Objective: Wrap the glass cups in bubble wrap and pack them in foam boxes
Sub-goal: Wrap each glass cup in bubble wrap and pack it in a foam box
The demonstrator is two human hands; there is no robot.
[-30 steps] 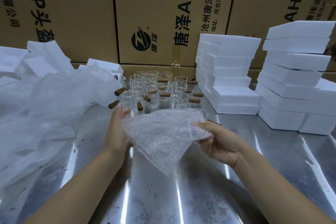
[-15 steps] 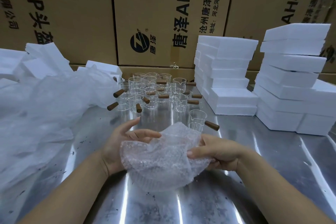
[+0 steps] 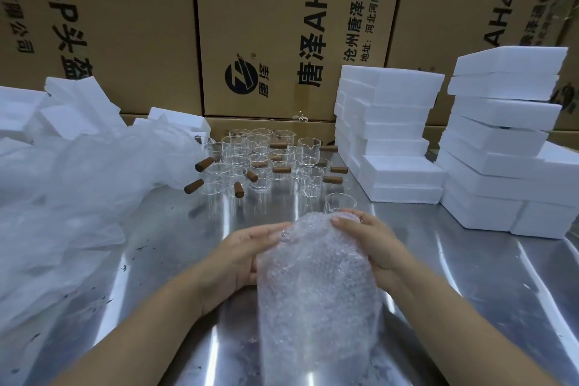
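Note:
A sheet of bubble wrap point(image 3: 316, 285) hangs down over the steel table point(image 3: 470, 276) between my hands. My left hand point(image 3: 241, 257) grips its left edge, and my right hand point(image 3: 369, 241) holds its top right. Just behind the wrap's top stands one glass cup point(image 3: 340, 201), partly hidden. Further back is a cluster of several clear glass cups with brown wooden handles point(image 3: 269, 163). White foam boxes are stacked at the right in two piles point(image 3: 391, 135) point(image 3: 507, 147).
A heap of thin white plastic sheeting point(image 3: 78, 197) covers the table's left side, with loose foam pieces point(image 3: 81, 100) behind it. Big printed cardboard cartons point(image 3: 266, 31) wall off the back.
The bubble wrap was crumpled between my hands; now it is spread out and hangs lengthwise toward me. Both hands have shifted up to its top, and my right hand now hides the nearest cup's handle.

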